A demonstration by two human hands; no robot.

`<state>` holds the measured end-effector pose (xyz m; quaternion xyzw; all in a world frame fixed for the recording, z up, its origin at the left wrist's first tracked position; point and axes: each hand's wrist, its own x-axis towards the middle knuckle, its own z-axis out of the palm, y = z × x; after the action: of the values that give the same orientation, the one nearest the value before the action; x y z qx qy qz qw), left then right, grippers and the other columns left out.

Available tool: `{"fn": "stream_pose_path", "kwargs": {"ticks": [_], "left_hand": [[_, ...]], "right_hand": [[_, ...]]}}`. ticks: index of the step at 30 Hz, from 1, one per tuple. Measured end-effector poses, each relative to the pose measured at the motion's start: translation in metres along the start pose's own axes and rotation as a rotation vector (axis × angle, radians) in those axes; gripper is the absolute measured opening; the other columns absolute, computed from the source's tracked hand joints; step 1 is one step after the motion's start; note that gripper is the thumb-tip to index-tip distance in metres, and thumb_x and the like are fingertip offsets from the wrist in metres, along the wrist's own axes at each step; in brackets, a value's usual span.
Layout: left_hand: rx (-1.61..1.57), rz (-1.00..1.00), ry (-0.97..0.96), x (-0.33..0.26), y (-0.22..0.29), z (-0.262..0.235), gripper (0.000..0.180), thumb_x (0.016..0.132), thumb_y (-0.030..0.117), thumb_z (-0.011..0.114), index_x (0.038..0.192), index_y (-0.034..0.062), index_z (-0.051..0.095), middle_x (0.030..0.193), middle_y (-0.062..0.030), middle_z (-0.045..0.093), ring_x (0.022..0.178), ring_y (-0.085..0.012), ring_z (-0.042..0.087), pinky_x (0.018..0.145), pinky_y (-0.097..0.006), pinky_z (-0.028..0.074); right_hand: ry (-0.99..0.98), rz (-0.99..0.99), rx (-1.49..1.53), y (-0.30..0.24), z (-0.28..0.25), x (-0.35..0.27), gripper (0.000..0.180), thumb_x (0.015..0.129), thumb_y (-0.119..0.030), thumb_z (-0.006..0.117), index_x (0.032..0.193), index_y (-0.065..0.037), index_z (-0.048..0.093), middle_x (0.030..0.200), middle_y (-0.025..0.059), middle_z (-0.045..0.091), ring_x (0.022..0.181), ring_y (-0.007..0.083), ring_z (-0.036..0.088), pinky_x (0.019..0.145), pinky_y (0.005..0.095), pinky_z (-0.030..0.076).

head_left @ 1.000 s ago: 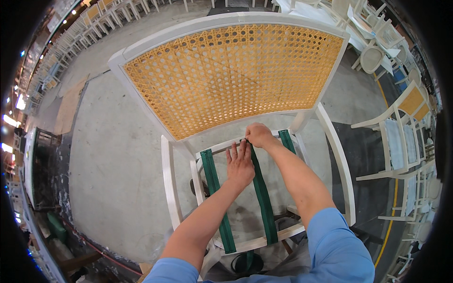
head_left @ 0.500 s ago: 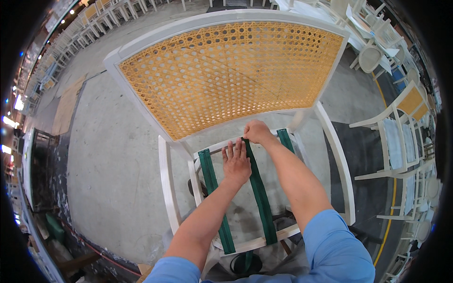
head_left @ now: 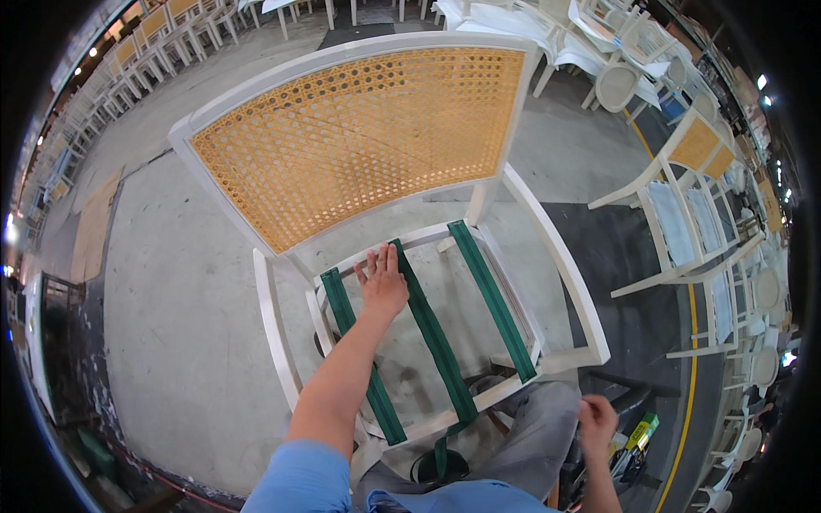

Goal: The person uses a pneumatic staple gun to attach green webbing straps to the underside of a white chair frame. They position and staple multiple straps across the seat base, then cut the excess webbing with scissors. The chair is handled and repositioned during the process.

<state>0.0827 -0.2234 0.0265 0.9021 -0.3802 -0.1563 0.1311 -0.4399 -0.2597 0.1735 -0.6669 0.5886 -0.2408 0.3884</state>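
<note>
In front of me stands a white wooden chair frame (head_left: 272, 329) with a woven cane back (head_left: 368, 141) and an open seat. Three green webbing straps run from the rear seat rail to the front rail: a left strap (head_left: 363, 355), a middle strap (head_left: 434, 333) and a right strap (head_left: 492, 299). My left hand (head_left: 385, 286) lies with fingers spread at the rear rail, fingertips on the middle strap's far end. Low on the right, beside my knee, my right hand (head_left: 599, 425) has its fingers curled in; what they hold, if anything, is hidden.
A green strap tail (head_left: 440, 457) hangs below the front rail by a round black object (head_left: 432, 468). Right of my knee is a green and yellow box (head_left: 641, 432) among tools. Cane-backed chairs (head_left: 676, 201) line the right side; more white furniture (head_left: 505, 30) stands behind.
My right hand has left the middle strap's far end and come back to beside my right knee. My left hand stays at the strap. The view has shifted to the right.
</note>
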Motion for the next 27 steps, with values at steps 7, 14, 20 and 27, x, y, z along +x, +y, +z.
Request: {"fn": "stream_pose_path", "kwargs": {"ticks": [7, 14, 20, 27], "left_hand": [[0.020, -0.053, -0.045, -0.004, -0.007, -0.014, 0.074, 0.107, 0.031, 0.052, 0.174, 0.0172, 0.022, 0.182, -0.0015, 0.017, 0.168, -0.0329, 0.014, 0.132, -0.066, 0.001], [0.025, -0.112, -0.089, -0.008, 0.001, -0.016, 0.074, 0.107, 0.031, 0.052, 0.174, 0.0201, 0.020, 0.183, 0.0031, 0.013, 0.168, -0.0321, 0.013, 0.129, -0.075, 0.003], [-0.012, -0.117, -0.106, -0.007, 0.008, -0.016, 0.075, 0.107, 0.031, 0.053, 0.173, 0.0212, 0.020, 0.183, 0.0031, 0.011, 0.168, -0.0328, 0.011, 0.127, -0.078, 0.011], [0.015, -0.159, -0.088, -0.008, -0.005, -0.015, 0.073, 0.107, 0.031, 0.054, 0.173, 0.0216, 0.022, 0.182, 0.0029, 0.014, 0.168, -0.0325, 0.012, 0.126, -0.079, 0.014]], "right_hand": [[0.196, 0.639, -0.697, 0.162, -0.157, -0.079, 0.025, 0.088, -0.015, 0.081, 0.099, 0.006, 0.070, 0.091, 0.0149, 0.075, 0.081, 0.0283, 0.072, 0.074, 0.0446, 0.056], [0.087, 0.786, -0.214, 0.197, -0.131, -0.092, 0.045, 0.098, -0.036, 0.073, 0.126, -0.002, 0.072, 0.093, 0.0044, 0.071, 0.076, 0.0177, 0.064, 0.065, 0.0367, 0.054], [0.172, 0.824, -0.172, 0.180, -0.147, -0.073, 0.064, 0.088, -0.022, 0.082, 0.143, 0.003, 0.062, 0.116, 0.0125, 0.074, 0.099, 0.0242, 0.070, 0.081, 0.0395, 0.058], [0.366, 0.454, -0.485, 0.148, -0.125, -0.067, 0.077, 0.081, -0.009, 0.083, 0.151, 0.003, 0.054, 0.128, 0.0178, 0.073, 0.118, 0.0250, 0.070, 0.103, 0.0393, 0.055]]}}
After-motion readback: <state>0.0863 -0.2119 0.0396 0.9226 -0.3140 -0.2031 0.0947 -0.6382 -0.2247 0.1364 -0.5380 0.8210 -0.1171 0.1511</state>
